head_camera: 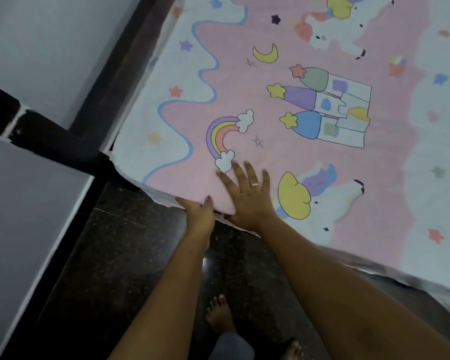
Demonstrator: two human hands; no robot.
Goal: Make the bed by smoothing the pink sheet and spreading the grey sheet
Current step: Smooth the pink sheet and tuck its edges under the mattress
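The bed (pixel 130 81) runs from the 6 o'clock edge up toward 1 o'clock, its dark wooden frame showing along the 10 o'clock side. The pink sheet (pixel 283 157) lies flat on it, printed with a rainbow, a castle, a moon, stars and unicorns, with a pale wavy border toward 9 o'clock and another toward 3 o'clock. The right hand (pixel 247 196) rests palm down on the sheet, fingers spread, just below the rainbow. The left hand (pixel 199 211) grips the sheet's near edge at 6 o'clock, thumb on top. Below lies a dark speckled floor (pixel 130 250) with bare feet on it.
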